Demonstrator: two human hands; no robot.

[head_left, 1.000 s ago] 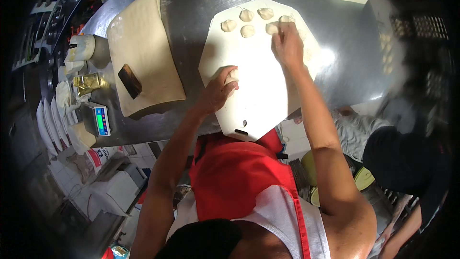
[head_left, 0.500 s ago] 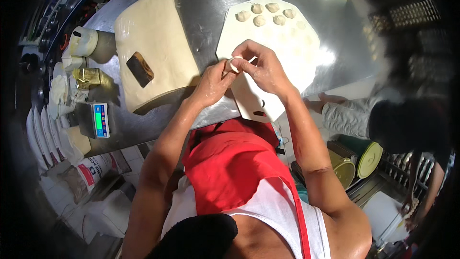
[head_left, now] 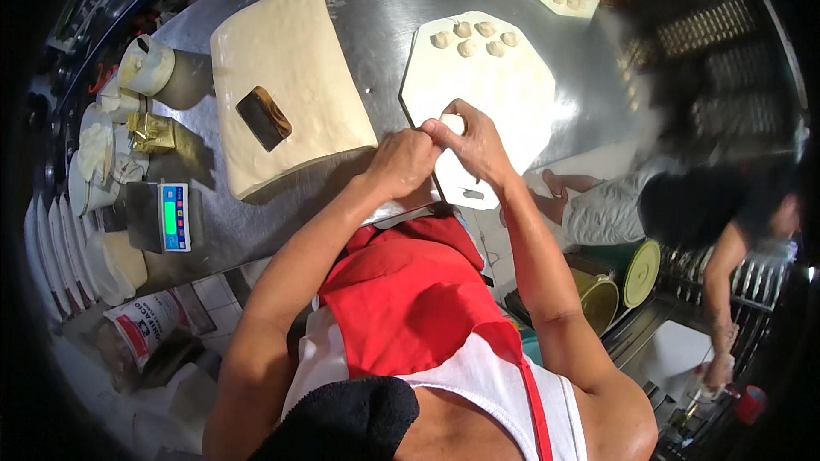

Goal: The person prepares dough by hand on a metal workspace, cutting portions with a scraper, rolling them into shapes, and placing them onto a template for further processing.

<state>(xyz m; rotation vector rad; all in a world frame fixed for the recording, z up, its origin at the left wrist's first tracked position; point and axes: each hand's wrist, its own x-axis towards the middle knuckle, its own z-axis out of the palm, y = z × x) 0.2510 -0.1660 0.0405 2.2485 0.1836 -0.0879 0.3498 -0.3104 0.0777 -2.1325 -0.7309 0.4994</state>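
Observation:
A small pale ball of dough [head_left: 453, 124] shows between the thumb and curled fingers of my right hand [head_left: 477, 149], which is closed on it. Pressed against its near left side is my left hand [head_left: 407, 164], also closed, with its fingertips mostly hidden where the two hands meet. Both hands are over the near left edge of a white many-sided board with a handle slot [head_left: 487, 90]. Several small pleated dough pieces [head_left: 466, 48] sit at that board's far end. Left of my hands lies a thick slab of dough [head_left: 295, 60], with a dark wood-edged scraper [head_left: 264, 119] flat on it.
A second board [head_left: 555, 2] with several dough pieces stands far right on the steel table [head_left: 376, 13]. Along the left are a lit scale [head_left: 173, 218], a gold-wrapped block [head_left: 152, 132] and white tubs [head_left: 147, 67]. At right, another person [head_left: 717, 205] reaches toward a lower counter.
My hands have closed more tightly around the dough, the left one turning knuckles up. The view has shifted slightly. The other person's arm at right has moved.

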